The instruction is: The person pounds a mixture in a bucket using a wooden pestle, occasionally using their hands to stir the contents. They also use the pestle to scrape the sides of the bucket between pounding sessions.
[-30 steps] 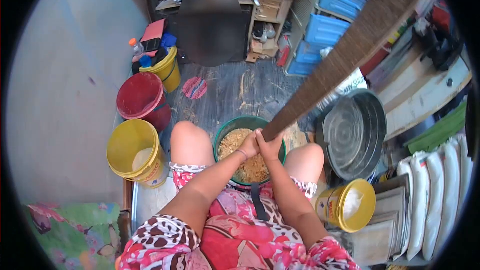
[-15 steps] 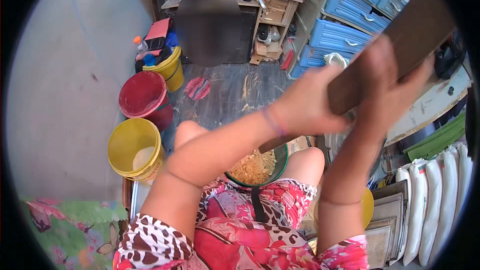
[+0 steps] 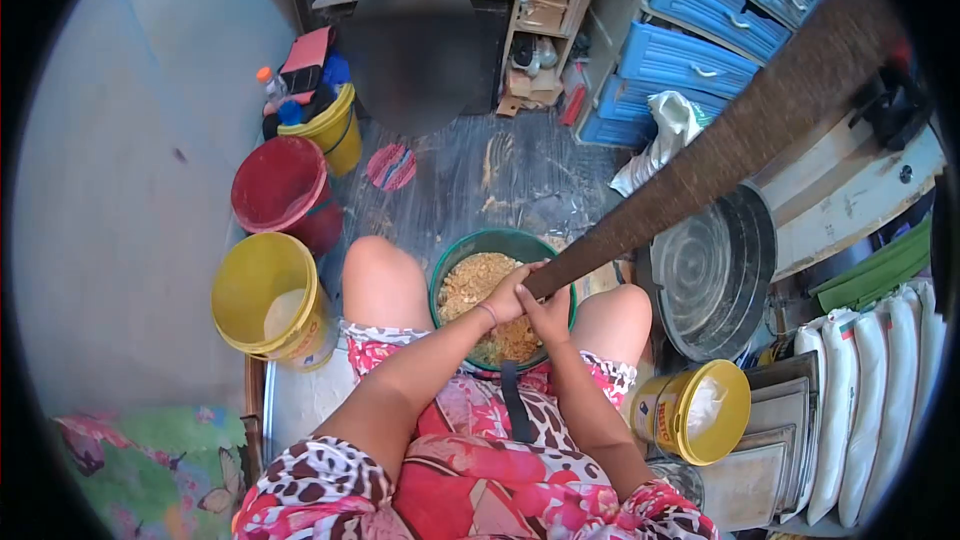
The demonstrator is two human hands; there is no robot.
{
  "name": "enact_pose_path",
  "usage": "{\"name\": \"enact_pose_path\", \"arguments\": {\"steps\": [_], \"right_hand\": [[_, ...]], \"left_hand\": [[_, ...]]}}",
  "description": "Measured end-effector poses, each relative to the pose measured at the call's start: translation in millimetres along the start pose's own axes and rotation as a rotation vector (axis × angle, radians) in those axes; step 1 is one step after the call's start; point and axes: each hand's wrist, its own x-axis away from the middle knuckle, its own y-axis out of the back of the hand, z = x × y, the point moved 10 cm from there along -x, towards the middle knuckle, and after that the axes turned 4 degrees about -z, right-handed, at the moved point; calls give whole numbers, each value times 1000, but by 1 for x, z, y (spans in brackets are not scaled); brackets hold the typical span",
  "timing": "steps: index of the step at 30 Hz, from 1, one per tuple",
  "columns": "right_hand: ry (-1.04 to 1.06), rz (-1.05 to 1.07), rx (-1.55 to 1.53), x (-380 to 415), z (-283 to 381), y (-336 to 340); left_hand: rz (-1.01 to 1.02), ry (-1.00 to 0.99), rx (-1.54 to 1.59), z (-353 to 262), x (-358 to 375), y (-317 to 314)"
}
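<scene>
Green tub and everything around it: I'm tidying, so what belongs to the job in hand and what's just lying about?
In use: wooden pole, held by left hand and right hand; green tub; crumbly mix inside it.
Apparently lying about: red bucket, black basin, round pink mat.

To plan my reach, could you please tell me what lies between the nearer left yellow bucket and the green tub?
The person's left knee, as the head view shows.

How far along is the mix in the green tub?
Done: much of the crumbly mix in the green tub looks broken up. In hand: left hand and right hand hold the wooden beam, slanting down to it. Left: coarse lumps show, so probably more working.
</scene>
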Motion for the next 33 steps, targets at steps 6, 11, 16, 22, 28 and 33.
{"name": "enact_pose_path", "arguments": {"steps": [6, 11, 16, 22, 28, 33], "right_hand": [[170, -71, -222, -28, 120, 36], [486, -158, -325, -60, 270, 79], [681, -351, -114, -121, 464, 130], [1405, -308, 315, -109, 560, 100], [523, -216, 1, -126, 307, 68], [158, -102, -151, -84, 91, 4]], "left_hand": [[-140, -137, -225, -30, 10, 1], [21, -261, -308, -168, -15, -31], [-18, -785, -308, -387, -19, -45], [98, -754, -96, -531, -3, -50], [-24, -478, -140, -230, -44, -10], [-196, -10, -142, -16, -34, 42]]}}
